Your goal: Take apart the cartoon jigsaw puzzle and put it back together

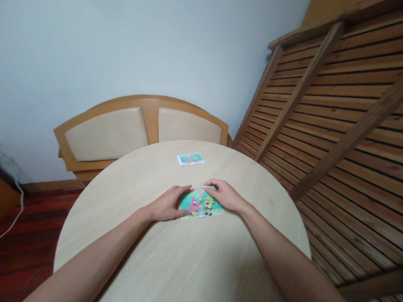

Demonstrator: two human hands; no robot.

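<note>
— What are your fingers doing?
— Those of my left hand (pixel 167 204) lie close together, flat at the cartoon picture's (pixel 202 205) left edge. My right hand (pixel 224 195) presses its top right.
— Where is it?
— On the round table (pixel 190 266), between my 2 hands, with a small card (pixel 190 159) beyond.

Picture (pixel 202 207): left edge under left hand (pixel 167 205), top right corner under right hand (pixel 224 195).
Card (pixel 190 159): print too small to make out.
Slats (pixel 340 108): cut off at the right edge.
</note>
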